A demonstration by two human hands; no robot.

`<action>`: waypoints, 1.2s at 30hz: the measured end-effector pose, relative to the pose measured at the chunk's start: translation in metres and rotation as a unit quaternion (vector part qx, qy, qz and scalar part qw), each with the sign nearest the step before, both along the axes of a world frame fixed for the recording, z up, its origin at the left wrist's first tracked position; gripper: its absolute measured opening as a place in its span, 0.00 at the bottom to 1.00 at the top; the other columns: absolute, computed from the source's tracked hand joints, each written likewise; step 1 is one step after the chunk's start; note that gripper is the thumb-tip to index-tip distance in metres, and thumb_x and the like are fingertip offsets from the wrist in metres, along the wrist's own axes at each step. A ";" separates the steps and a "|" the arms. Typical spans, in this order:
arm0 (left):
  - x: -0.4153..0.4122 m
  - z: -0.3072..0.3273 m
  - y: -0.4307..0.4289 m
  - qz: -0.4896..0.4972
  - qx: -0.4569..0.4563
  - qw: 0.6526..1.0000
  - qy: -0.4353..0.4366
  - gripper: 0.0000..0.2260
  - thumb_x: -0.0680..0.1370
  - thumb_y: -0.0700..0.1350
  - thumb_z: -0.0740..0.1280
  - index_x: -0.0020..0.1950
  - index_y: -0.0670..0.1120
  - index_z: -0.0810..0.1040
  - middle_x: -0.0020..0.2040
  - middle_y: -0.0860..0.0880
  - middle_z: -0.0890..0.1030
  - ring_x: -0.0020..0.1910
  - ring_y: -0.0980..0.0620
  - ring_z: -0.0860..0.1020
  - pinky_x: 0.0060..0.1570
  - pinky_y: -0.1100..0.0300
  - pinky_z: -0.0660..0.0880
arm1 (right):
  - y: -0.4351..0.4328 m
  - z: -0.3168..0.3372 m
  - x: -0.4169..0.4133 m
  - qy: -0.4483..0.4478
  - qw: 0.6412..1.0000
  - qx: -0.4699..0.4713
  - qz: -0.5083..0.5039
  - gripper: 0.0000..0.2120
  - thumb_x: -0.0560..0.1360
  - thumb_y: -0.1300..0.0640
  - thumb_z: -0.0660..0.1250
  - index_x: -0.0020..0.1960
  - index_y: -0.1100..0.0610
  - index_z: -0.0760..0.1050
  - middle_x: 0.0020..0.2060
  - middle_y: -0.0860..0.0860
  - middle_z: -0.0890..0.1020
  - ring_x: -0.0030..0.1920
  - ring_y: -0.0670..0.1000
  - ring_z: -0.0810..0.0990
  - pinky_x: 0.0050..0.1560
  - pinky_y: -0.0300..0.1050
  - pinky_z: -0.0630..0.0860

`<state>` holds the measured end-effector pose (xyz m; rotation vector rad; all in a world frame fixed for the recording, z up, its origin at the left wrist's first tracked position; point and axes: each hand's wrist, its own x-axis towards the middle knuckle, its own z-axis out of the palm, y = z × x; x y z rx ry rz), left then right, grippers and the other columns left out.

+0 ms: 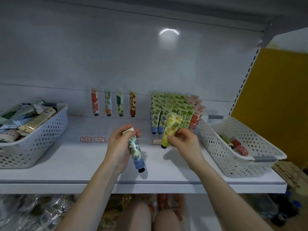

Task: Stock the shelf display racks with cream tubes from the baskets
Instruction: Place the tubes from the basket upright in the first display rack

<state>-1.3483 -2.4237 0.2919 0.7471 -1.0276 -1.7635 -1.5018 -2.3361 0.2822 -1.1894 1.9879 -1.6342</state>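
While left hand (119,147) grips blue tube (136,151), right hand (183,140) pinches yellow tube (170,129).

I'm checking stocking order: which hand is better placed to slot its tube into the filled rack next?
Probably right. The right hand holds the yellow tube just in front of the filled rack; the left hand holds the blue-flowered tube lower and farther left.

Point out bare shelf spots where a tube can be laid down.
Bare shelf lies between the left basket and the left hand holding a blue tube, and along the front edge below both hands. Another patch sits before the four single tubes. Crowded: the packed rack beside the right basket, where the right hand holds a yellow tube.
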 end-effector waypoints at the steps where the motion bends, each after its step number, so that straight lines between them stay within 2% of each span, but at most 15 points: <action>1: 0.000 -0.002 -0.002 0.004 0.008 1.000 0.002 0.06 0.78 0.32 0.60 0.49 0.42 0.73 0.42 0.43 0.79 0.40 0.49 0.77 0.45 0.56 0.74 | -0.001 -0.002 -0.012 0.002 0.999 0.001 -0.035 0.04 0.72 0.62 0.69 0.40 0.61 0.75 0.38 0.57 0.80 0.41 0.56 0.79 0.45 0.50 0.77; 3: 0.001 -0.005 -0.004 0.006 0.006 1.000 -0.008 0.04 0.78 0.34 0.60 0.52 0.40 0.72 0.41 0.43 0.80 0.42 0.47 0.76 0.43 0.56 0.73 | -0.004 -0.003 -0.035 0.024 0.995 0.002 -0.094 0.04 0.71 0.61 0.70 0.41 0.63 0.77 0.36 0.57 0.81 0.38 0.58 0.79 0.42 0.51 0.77; 6: 0.000 -0.007 -0.006 0.003 -0.005 1.000 -0.023 0.04 0.78 0.35 0.61 0.49 0.40 0.75 0.42 0.43 0.80 0.44 0.47 0.77 0.45 0.56 0.74 | -0.012 -0.002 -0.061 0.064 0.987 0.002 -0.148 0.11 0.71 0.62 0.69 0.43 0.72 0.77 0.39 0.67 0.81 0.41 0.65 0.79 0.43 0.58 0.76; 7: 0.000 -0.007 -0.006 0.004 -0.009 1.000 -0.029 0.04 0.78 0.36 0.62 0.48 0.41 0.76 0.42 0.44 0.80 0.44 0.48 0.77 0.45 0.57 0.74 | -0.016 -0.003 -0.066 0.070 0.985 0.003 -0.155 0.12 0.71 0.62 0.69 0.43 0.74 0.76 0.39 0.69 0.80 0.41 0.66 0.78 0.41 0.58 0.76; 9: -0.001 -0.007 -0.007 0.002 -0.017 0.999 -0.030 0.05 0.78 0.37 0.63 0.47 0.43 0.78 0.42 0.44 0.80 0.44 0.49 0.77 0.45 0.57 0.74 | -0.025 -0.003 -0.072 0.073 0.984 0.013 -0.163 0.13 0.70 0.64 0.69 0.39 0.75 0.73 0.35 0.69 0.78 0.33 0.64 0.75 0.34 0.46 0.72; 11: -0.001 -0.009 -0.007 -0.001 -0.021 0.999 -0.026 0.05 0.78 0.38 0.62 0.47 0.44 0.78 0.42 0.45 0.80 0.46 0.48 0.78 0.47 0.56 0.74 | -0.036 -0.003 -0.072 0.073 0.985 0.030 -0.156 0.14 0.70 0.65 0.68 0.30 0.68 0.68 0.26 0.62 0.73 0.28 0.53 0.68 0.30 0.40 0.62; 13: 0.000 -0.010 -0.009 -0.004 -0.012 1.000 -0.016 0.06 0.79 0.38 0.62 0.48 0.45 0.78 0.43 0.45 0.81 0.49 0.47 0.79 0.50 0.55 0.75 | -0.048 -0.003 -0.069 0.078 0.986 0.040 -0.142 0.16 0.71 0.66 0.66 0.27 0.60 0.64 0.23 0.54 0.68 0.26 0.49 0.63 0.27 0.38 0.58; 17: 0.004 -0.012 -0.012 -0.007 -0.008 1.000 -0.009 0.06 0.79 0.38 0.61 0.48 0.45 0.78 0.44 0.44 0.81 0.48 0.48 0.80 0.49 0.55 0.75 | -0.066 -0.005 -0.065 0.111 0.985 0.049 -0.127 0.11 0.71 0.67 0.65 0.31 0.64 0.69 0.26 0.57 0.69 0.25 0.49 0.63 0.23 0.34 0.56; 19: 0.007 -0.013 -0.015 -0.007 -0.011 1.000 -0.005 0.07 0.79 0.38 0.61 0.49 0.45 0.78 0.44 0.44 0.81 0.47 0.48 0.80 0.48 0.55 0.75 | -0.072 -0.008 -0.065 0.116 0.984 0.065 -0.115 0.12 0.72 0.66 0.65 0.31 0.66 0.70 0.27 0.57 0.70 0.27 0.50 0.65 0.26 0.39 0.57; 22: 0.009 -0.015 -0.018 -0.007 -0.011 1.000 -0.004 0.06 0.79 0.38 0.61 0.49 0.44 0.78 0.44 0.44 0.81 0.46 0.47 0.80 0.46 0.55 0.75 | -0.078 -0.009 -0.065 0.126 0.982 0.098 -0.099 0.16 0.74 0.64 0.65 0.29 0.61 0.66 0.22 0.53 0.66 0.24 0.49 0.62 0.26 0.41 0.55; 24: 0.009 -0.016 -0.019 -0.005 -0.010 1.000 -0.004 0.06 0.79 0.38 0.61 0.49 0.44 0.78 0.45 0.44 0.81 0.47 0.47 0.80 0.46 0.55 0.75 | -0.081 -0.011 -0.064 0.134 0.980 0.113 -0.091 0.18 0.74 0.64 0.65 0.28 0.60 0.64 0.21 0.52 0.64 0.23 0.48 0.60 0.22 0.36 0.53; 29: 0.009 -0.020 -0.020 -0.005 -0.009 1.000 -0.005 0.06 0.79 0.38 0.61 0.50 0.43 0.77 0.44 0.44 0.81 0.46 0.47 0.80 0.44 0.57 0.75 | -0.081 -0.014 -0.060 0.152 0.975 0.139 -0.087 0.21 0.76 0.63 0.64 0.26 0.56 0.62 0.22 0.50 0.66 0.24 0.46 0.62 0.19 0.35 0.58; 31: 0.009 -0.021 -0.021 -0.005 -0.009 1.000 -0.006 0.06 0.79 0.38 0.61 0.50 0.43 0.78 0.44 0.44 0.81 0.46 0.47 0.80 0.43 0.57 0.75 | -0.082 -0.013 -0.059 0.162 0.971 0.152 -0.089 0.21 0.77 0.62 0.63 0.27 0.55 0.62 0.23 0.50 0.66 0.24 0.46 0.63 0.21 0.35 0.55; 36: 0.006 -0.023 -0.021 -0.008 -0.003 1.000 -0.004 0.06 0.79 0.38 0.62 0.48 0.44 0.78 0.42 0.45 0.81 0.44 0.49 0.80 0.42 0.57 0.74 | -0.086 -0.015 -0.060 0.155 0.967 0.174 -0.103 0.21 0.77 0.61 0.63 0.28 0.55 0.61 0.24 0.50 0.66 0.25 0.47 0.64 0.24 0.40 0.57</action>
